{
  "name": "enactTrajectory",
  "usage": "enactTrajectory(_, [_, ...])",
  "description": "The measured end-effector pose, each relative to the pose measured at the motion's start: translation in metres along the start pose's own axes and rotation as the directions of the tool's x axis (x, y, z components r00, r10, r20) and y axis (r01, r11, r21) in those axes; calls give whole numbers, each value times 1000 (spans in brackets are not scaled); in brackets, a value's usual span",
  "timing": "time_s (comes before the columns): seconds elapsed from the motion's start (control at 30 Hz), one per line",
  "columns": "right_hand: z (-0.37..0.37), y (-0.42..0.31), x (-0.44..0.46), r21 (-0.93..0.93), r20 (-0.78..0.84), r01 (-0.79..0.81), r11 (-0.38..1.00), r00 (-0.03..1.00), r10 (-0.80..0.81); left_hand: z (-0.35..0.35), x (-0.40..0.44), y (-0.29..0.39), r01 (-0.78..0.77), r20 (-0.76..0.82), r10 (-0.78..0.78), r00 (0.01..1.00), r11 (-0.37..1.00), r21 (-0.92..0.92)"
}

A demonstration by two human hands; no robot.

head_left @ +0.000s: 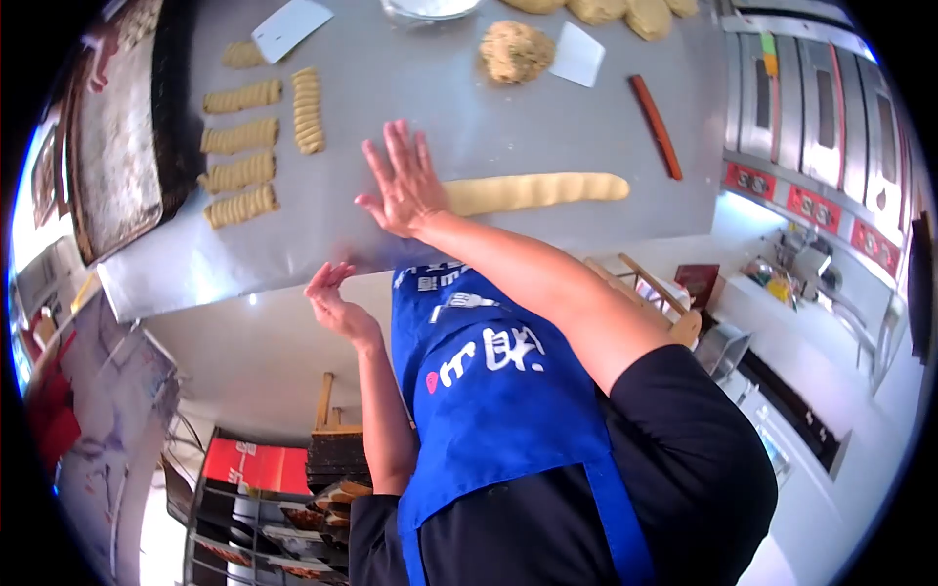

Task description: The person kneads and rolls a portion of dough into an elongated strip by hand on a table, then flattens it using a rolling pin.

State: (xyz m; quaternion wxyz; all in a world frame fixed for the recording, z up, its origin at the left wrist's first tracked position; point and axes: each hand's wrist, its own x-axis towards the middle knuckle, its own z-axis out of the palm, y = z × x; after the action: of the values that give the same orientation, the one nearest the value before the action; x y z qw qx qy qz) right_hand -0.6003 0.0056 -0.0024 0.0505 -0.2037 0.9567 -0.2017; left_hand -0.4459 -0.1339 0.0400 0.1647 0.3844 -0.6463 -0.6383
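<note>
My right hand [403, 186] lies palm down at the left end of a long pale dough roll [537, 190], its fingers spread and pointing away from me. That end of the roll is hidden under the hand and wrist. Shallow dents run along the roll's upper side. My left hand [337, 301] hangs beside the near table edge with fingers loosely curved and nothing visible in it. To the left of my right hand lie several ridged, cut dough strips [241, 136], one of them turned lengthwise [307, 110].
On the metal table [391, 88] are a crumbly filling mound [516, 53], white scrapers [578, 55], a reddish-brown stick [656, 127], a bowl [430, 8] and dough balls [647, 16]. A baking tray [117, 146] stands left; ovens [821, 107] stand right.
</note>
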Motion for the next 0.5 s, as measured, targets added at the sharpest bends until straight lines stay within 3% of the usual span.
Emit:
enactTrajectory(0.2, [-22, 20, -18, 64, 51, 12, 998, 999, -16, 23, 2, 7, 4, 115, -6, 993, 1000, 18])
enactTrajectory(0.27, [-39, 51, -36, 3, -25, 102, 995, 995, -102, 38, -4, 7, -91, 174, 73, 982, 991, 97])
enactTrajectory(0.3, [-42, 69, -49, -70, 105, -16, 997, 994, 23, 43, -8, 5, -97, 212, 67, 975, 986, 134])
enactTrajectory(0.33, [-36, 75, -51, -78, 95, -30, 997, 995, 38, 50, -12, 4, -103, 229, 71, 971, 986, 129])
enactTrajectory(0.47, [-39, 79, -52, 40, -20, 1, 999, 1000, 0, 75, -41, 12, -313, 327, 212, 921, 901, 299])
enactTrajectory(0.5, [-43, 87, -56, 136, -51, 81, 987, 996, -75, 83, -46, 10, -493, 388, 356, 850, 798, 347])
